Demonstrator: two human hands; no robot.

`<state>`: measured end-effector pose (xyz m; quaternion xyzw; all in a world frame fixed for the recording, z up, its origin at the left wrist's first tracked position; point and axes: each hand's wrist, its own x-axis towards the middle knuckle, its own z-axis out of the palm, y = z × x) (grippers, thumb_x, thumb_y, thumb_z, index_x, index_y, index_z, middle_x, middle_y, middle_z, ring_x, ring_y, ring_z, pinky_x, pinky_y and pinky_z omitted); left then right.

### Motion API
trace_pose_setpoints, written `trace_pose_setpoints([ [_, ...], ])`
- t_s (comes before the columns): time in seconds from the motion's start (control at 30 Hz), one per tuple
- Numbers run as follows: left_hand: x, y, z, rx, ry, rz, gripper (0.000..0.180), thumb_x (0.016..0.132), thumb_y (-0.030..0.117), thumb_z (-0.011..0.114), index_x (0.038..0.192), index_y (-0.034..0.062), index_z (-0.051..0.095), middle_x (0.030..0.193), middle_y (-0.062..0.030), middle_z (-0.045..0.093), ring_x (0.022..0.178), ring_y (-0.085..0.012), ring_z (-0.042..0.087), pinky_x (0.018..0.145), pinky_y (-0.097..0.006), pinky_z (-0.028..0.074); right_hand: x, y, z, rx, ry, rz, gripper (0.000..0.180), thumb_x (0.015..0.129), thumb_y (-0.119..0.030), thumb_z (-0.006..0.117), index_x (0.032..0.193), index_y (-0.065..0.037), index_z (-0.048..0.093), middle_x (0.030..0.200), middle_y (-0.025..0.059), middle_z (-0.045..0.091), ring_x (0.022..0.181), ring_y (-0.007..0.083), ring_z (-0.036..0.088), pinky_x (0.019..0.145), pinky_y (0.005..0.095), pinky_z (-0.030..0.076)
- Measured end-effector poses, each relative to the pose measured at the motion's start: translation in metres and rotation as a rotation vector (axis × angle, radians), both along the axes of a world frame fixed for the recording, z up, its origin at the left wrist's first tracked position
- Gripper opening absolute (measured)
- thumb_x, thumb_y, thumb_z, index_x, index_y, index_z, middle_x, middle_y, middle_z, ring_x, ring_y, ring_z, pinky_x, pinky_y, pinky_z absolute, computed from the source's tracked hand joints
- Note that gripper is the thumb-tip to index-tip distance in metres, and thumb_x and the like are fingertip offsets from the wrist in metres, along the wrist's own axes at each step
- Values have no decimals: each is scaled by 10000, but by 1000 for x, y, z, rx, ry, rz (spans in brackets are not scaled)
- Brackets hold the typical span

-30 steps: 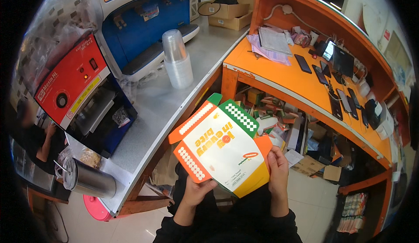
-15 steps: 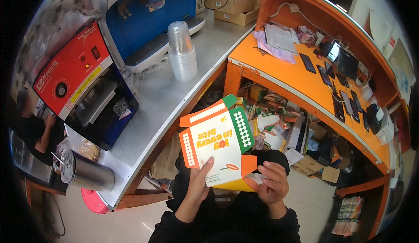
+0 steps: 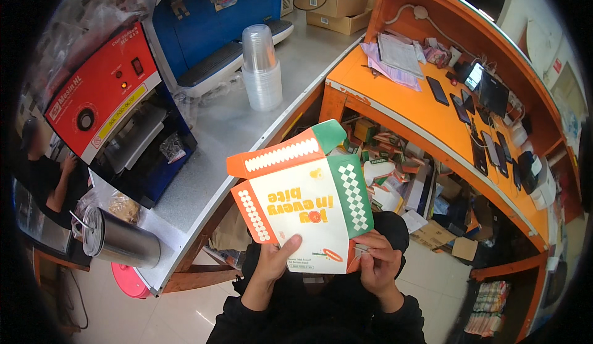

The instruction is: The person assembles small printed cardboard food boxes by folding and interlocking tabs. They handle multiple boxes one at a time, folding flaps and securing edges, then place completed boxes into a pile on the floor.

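A partly folded cardboard food box (image 3: 321,236), white with orange and green side flaps, is held over my lap. Its printed face is turned up, and the far flaps stand loose. My left hand (image 3: 272,267) grips the near left edge, thumb lying on the white panel and the other fingers hidden underneath. At the near right corner, my right hand (image 3: 378,263) pinches a small orange flap between thumb and fingers.
Left, a metal counter (image 3: 213,158) carries a red cup-sealing machine (image 3: 102,90), a stack of clear plastic cups (image 3: 262,75) and a steel tumbler (image 3: 123,242). Several phones lie on the orange desk (image 3: 383,100), with loose cartons (image 3: 401,165) heaped below. Another person (image 3: 49,177) is at far left.
The box has come up closer and shifted left, looking larger. At its near right corner, the orange flap is bent inward by my right hand, which has moved slightly left.
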<state>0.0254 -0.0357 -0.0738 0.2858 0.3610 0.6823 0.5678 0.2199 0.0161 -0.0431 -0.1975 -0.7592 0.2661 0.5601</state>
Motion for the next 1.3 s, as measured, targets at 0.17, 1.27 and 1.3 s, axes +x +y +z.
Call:
trace_pose_setpoints([
  [0.17, -3, -1, -1, 14, 73, -24, 486, 842, 104, 616, 1258, -20, 398, 1184, -115, 529, 1067, -176, 521, 893, -317, 426, 11, -4, 3, -380, -121, 189, 331, 812, 15, 611, 1093, -24, 441, 1103, 150, 556, 1029, 229, 569, 883, 339, 453],
  [1.27, 9, 26, 73, 247, 737, 196, 59, 781, 64, 670, 752, 58, 619, 675, -5, 577, 682, -120, 480, 828, -296, 320, -10, 9, 34, 374, -425, -93, 335, 734, 44, 617, 1002, -88, 466, 1034, 107, 642, 978, 302, 610, 941, 476, 409],
  [1.3, 9, 25, 75, 267, 748, 167, 60, 778, 68, 673, 748, 63, 621, 675, 0, 579, 680, -116, 488, 843, -303, 316, -11, 9, 35, 367, -388, -96, 289, 753, 20, 615, 992, -71, 482, 1044, 113, 637, 989, 296, 609, 948, 475, 405],
])
